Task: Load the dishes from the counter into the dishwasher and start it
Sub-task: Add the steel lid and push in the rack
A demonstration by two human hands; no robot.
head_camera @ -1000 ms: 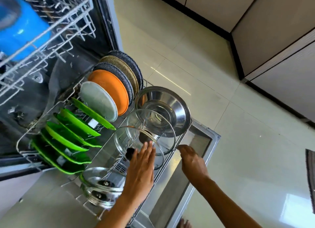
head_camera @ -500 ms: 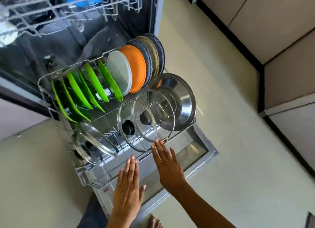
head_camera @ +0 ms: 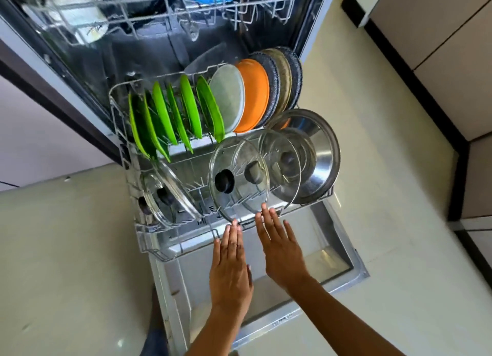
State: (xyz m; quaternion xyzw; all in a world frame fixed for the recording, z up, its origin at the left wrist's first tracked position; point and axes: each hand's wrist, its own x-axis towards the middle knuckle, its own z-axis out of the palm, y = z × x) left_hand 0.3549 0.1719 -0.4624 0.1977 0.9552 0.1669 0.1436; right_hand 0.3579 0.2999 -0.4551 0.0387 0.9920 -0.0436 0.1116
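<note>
Though flat, hands (2) at rack

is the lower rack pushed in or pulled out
Pulled out: the lower rack sits over the lowered dishwasher door, well forward of the tub, with both open hands, left and right, at its front edge.

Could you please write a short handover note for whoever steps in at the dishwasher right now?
Left hand: open, fingers straight, fingertips at the front edge of the lower rack.
Right hand: open, fingertips at the rim of the front glass lid; holding nothing.
Lower rack is pulled out over the open door. It carries the green plates, a grey plate, an orange plate, dark speckled plates behind, several glass lids and a steel bowl.
Done: the lower rack looks loaded.
Left, probably: push the rack in, close the door, start the machine. The counter is out of view, so check it.
</note>
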